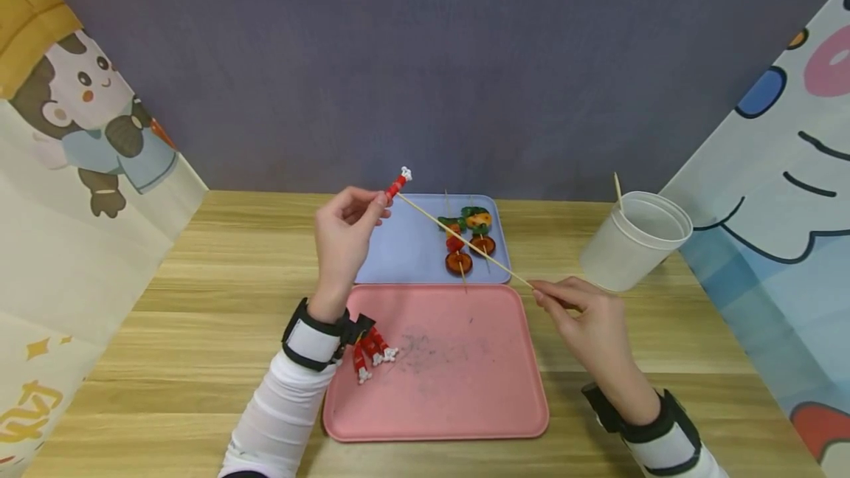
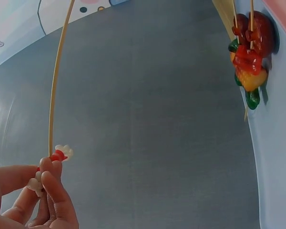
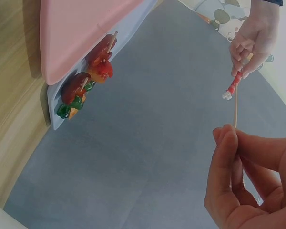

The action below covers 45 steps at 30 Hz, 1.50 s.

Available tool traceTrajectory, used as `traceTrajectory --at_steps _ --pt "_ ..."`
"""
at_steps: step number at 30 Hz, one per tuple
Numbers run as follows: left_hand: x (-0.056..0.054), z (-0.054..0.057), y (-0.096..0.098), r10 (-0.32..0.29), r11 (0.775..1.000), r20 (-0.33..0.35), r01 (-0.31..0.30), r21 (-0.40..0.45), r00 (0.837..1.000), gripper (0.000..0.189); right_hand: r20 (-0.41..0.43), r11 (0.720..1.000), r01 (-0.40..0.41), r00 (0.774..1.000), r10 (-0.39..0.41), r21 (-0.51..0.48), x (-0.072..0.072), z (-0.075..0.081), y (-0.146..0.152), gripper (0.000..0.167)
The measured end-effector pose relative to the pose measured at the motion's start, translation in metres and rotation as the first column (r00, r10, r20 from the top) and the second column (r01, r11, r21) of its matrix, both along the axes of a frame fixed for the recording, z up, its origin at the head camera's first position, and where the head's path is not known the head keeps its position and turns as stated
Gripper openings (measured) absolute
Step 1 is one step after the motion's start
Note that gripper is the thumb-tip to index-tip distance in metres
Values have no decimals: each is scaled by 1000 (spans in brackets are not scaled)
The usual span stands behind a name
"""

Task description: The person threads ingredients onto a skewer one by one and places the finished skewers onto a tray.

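Observation:
My left hand [image 1: 347,238] pinches a small red stick-shaped piece with white knobbly ends [image 1: 397,186] above the blue tray. Between the thumb and fingers of my right hand [image 1: 587,319] is one end of a thin wooden skewer [image 1: 474,249]. The skewer slants up to the left, and its far end meets the red piece at my left fingertips; whether it has pierced the piece, I cannot tell. In the left wrist view, the red-and-white piece [image 2: 61,152] sticks out past the fingers beside the skewer [image 2: 57,81].
Several similar red pieces [image 1: 372,349] lie on the left of a pink tray [image 1: 465,404]. Behind it, a blue tray [image 1: 405,242] bears two loaded skewers [image 1: 458,242] of toy-like food. A white tub [image 1: 631,249] with a stick in it stands at the right.

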<state>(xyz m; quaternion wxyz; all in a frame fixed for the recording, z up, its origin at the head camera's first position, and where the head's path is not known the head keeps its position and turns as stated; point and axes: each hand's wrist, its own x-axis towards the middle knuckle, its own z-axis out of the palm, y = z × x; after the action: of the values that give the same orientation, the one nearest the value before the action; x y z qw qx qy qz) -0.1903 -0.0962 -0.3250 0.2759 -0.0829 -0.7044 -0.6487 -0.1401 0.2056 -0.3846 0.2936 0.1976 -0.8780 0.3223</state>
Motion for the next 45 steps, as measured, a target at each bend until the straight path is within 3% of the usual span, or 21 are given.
traceTrajectory --at_steps 12,20,23,27,30,36,45 --pt "-2 -10 11 20 999 -9 -20 -38 1000 13 -38 1000 -2 999 3 8 -3 -6 -2 18" --pt "-2 -13 15 28 998 17 -27 -63 999 11 5 1000 27 1000 -27 9 -1 -7 -4 16" --pt "-3 -17 20 -32 997 45 35 -65 998 9 29 1000 24 999 -25 5 0 -7 -6 15" --pt "-9 -34 31 -127 979 117 143 -143 985 10 87 1000 3 996 -5 18 2 -8 -10 15" --pt "-14 -45 35 -139 971 131 161 -177 982 10 104 1000 3 995 -6 25 2 -8 -12 13" --pt "-13 -51 38 -143 970 122 163 -179 982 7 78 1000 26 997 -26 13 0 -8 -12 13" --pt "1 -54 57 -270 899 205 323 -296 941 6 106 1000 -1 994 4 -24 1 -11 -17 11"
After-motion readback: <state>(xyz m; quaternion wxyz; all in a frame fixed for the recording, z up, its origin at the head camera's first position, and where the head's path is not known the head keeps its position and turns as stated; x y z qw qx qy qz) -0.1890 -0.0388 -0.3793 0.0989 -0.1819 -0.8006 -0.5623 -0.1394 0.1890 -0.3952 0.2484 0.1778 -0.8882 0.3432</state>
